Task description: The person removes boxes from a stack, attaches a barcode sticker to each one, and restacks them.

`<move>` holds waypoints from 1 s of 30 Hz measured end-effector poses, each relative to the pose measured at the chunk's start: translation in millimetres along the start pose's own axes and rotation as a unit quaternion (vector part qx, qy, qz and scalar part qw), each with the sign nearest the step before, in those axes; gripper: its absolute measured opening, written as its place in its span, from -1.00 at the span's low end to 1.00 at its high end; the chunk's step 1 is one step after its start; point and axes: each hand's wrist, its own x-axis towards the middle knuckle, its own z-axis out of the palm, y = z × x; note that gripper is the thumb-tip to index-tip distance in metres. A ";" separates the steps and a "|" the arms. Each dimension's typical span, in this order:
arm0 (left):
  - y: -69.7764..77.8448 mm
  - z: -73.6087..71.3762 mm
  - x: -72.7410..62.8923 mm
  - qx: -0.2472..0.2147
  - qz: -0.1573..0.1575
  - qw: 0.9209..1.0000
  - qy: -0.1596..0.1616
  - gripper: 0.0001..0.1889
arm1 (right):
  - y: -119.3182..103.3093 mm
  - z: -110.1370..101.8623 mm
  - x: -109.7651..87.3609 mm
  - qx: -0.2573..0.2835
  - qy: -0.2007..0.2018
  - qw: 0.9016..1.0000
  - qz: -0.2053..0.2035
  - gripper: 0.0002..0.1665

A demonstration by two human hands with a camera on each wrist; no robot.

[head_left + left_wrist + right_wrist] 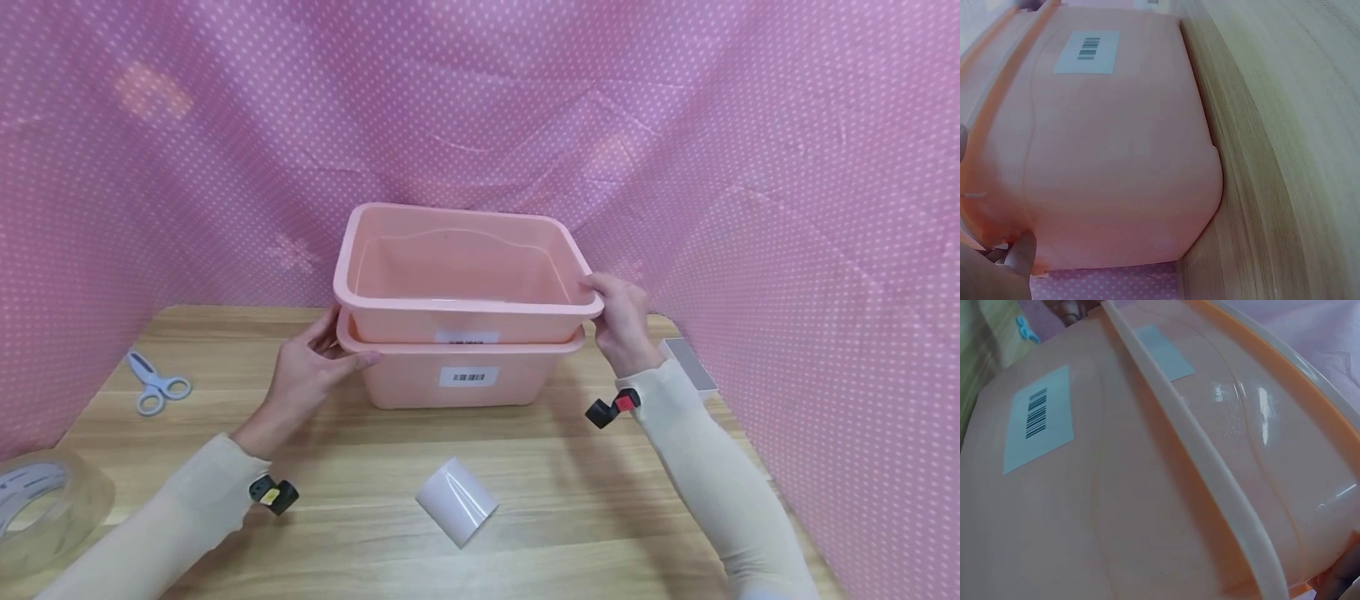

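Two pink plastic bins are nested one in the other on the wooden table. The upper bin [465,321] sits raised and slightly tilted inside the lower bin [405,379]. Each has a white barcode label on its front; the lower label [1088,53] shows whole, while the lower bin's rim partly covers the upper label [1166,353]. My left hand [303,367] grips the lower bin's rim at its left corner, thumb in front. My right hand [618,317] pinches the upper bin's rim at its right corner, thumb over the edge and fingers mostly hidden below.
Blue scissors [156,383] lie on the left of the table [337,517]. A large roll of clear tape [78,500] is at the near left. In front of the bins lies a curled glossy white piece [457,502]. A grey-white flat object [693,367] is partly behind my right wrist. Pink dotted cloth [480,100] surrounds the table.
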 end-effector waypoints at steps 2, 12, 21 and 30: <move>-0.3 -0.1 0.3 -0.002 -0.003 1.000 0.000 0.02 | 2.3 -1.0 0.0 -0.003 0.000 1.000 0.001 -0.80; -2.5 -1.4 1.4 0.014 0.000 1.000 0.000 0.02 | 10.5 -5.4 -0.3 -0.022 -0.011 1.000 -0.009 -0.81; -5.7 -1.5 3.8 0.009 0.017 1.000 0.011 -0.01 | 17.0 -8.0 -2.6 -0.043 -0.033 0.998 -0.011 -0.80; -8.6 -2.3 5.6 0.017 0.037 0.999 0.013 -0.06 | 18.0 -11.6 -4.1 -0.080 -0.048 0.996 -0.013 -0.92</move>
